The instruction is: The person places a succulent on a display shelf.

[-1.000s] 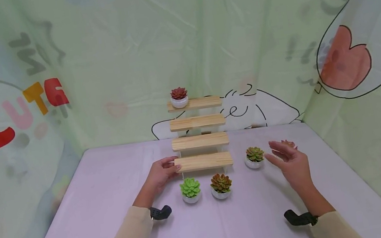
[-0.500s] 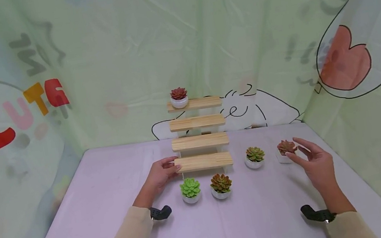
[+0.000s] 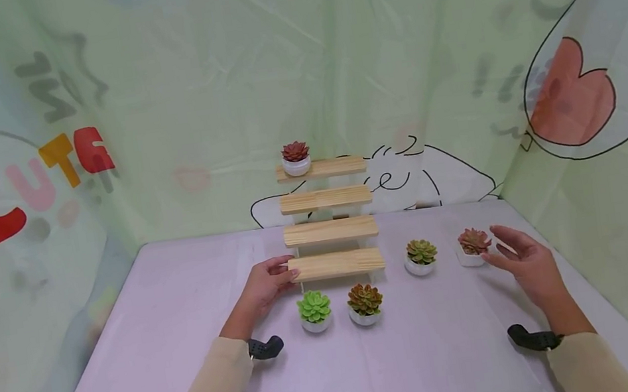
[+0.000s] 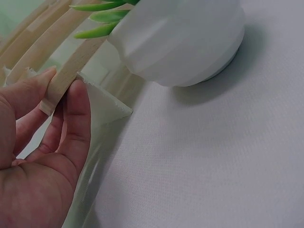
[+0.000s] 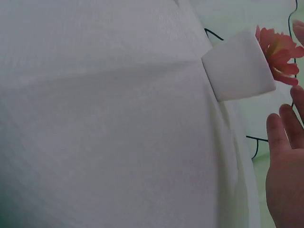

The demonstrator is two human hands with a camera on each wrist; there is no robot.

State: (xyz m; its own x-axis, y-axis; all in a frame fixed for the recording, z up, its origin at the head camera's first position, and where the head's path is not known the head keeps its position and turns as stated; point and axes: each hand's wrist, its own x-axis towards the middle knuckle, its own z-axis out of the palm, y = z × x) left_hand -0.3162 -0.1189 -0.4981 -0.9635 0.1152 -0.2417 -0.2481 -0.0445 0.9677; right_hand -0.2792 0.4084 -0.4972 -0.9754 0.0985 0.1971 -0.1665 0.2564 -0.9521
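My left hand [image 3: 263, 287] pinches the left end of the lowest board [image 3: 338, 264] of a stepped wooden display stand; in the left wrist view thumb and fingers [image 4: 77, 109] clasp the board's end. At the right, my right hand [image 3: 535, 265] is spread beside a pinkish-red artificial succulent [image 3: 474, 242] in a white angular pot [image 5: 240, 66]. Its thumb and fingers reach around the plant's right side without gripping it. The pot stands on the table. Just left of it is an olive-green succulent [image 3: 421, 252] in a round white pot.
A dark red succulent [image 3: 296, 158] sits at the left of the top board [image 3: 340, 165]. In front of the stand are a bright green succulent [image 3: 314, 307] and a brownish-orange one [image 3: 365, 300], both in white pots. Printed fabric [image 3: 187, 106] surrounds the purple-white table [image 3: 191, 267].
My right hand has moved rightward from beside the olive-green succulent to the right side of the pinkish-red one, uncovering it. My left hand keeps its hold on the lowest board.
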